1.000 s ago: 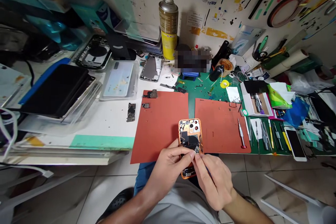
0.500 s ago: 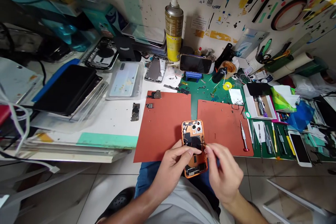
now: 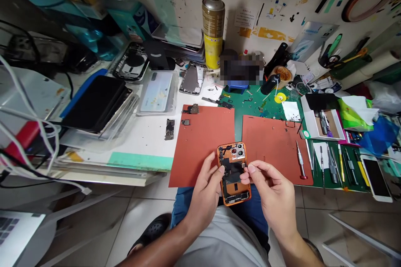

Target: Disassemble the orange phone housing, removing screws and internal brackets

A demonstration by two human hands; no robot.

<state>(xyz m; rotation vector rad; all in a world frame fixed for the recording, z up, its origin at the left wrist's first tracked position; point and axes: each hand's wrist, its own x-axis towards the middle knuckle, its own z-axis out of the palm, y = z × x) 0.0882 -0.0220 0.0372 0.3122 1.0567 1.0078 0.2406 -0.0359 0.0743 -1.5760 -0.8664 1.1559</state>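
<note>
An orange phone housing [image 3: 235, 185] is held over my lap at the table's front edge, tilted upright with its inside facing me. Its camera openings are at the top, and black parts line the middle and bottom. My left hand [image 3: 207, 190] grips the left edge, with the thumb over the inside and the fingers along the side. At the right edge, my right hand [image 3: 269, 187] has thumb and fingers pinched together beside the housing. Whatever those fingertips hold is too small to make out. Behind lie two reddish-brown mats [image 3: 206, 146].
A small circuit board [image 3: 169, 129] and a few phone parts [image 3: 191, 109] lie at the left mat. Right of the mats are a screwdriver [image 3: 300, 159], several other tools and a white phone [image 3: 376, 177]. A spray can [image 3: 213, 29] stands at the back.
My left thumb and fingers have drawn back from across the housing to its left edge. My right hand stays at the right edge, its fingers turned more open. The view has shifted slightly.
</note>
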